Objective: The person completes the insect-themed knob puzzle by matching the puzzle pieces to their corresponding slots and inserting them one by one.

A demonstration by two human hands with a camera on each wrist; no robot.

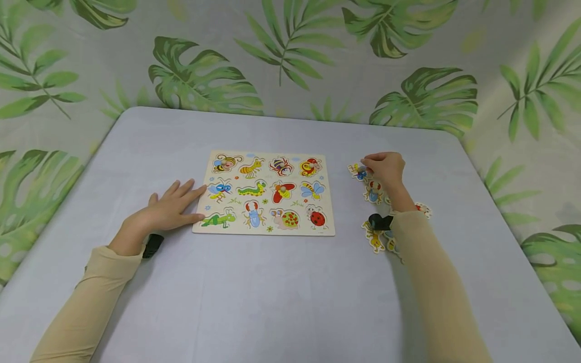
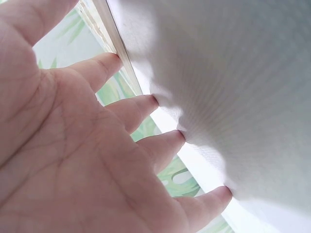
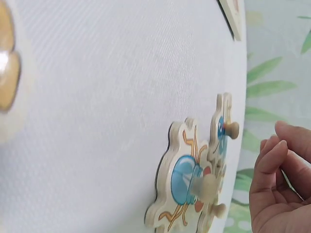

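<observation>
Space separates the curled right grip (image 1: 387,168) from mosquito piece (image 3: 216,137) only in right-wrist view; left grip (image 1: 170,209) spread.

A pale table (image 1: 281,292) with rounded far corners — beyond it, left and right too, a whitish backdrop (image 1: 313,93) with green leaves (image 1: 195,75).

The left hand (image 2: 92,141), palm showing and fingers spread, fills the left side. The thumb runs out of view; the index fingertip sits against the edge of the pale, flat wooden board (image 2: 111,28). The other three fingertips rest on the smooth white tabletop cloth (image 2: 243,97), which covers the right. On the far side, between the fingers, shows a pale backdrop with green leaves (image 2: 73,30).
</observation>
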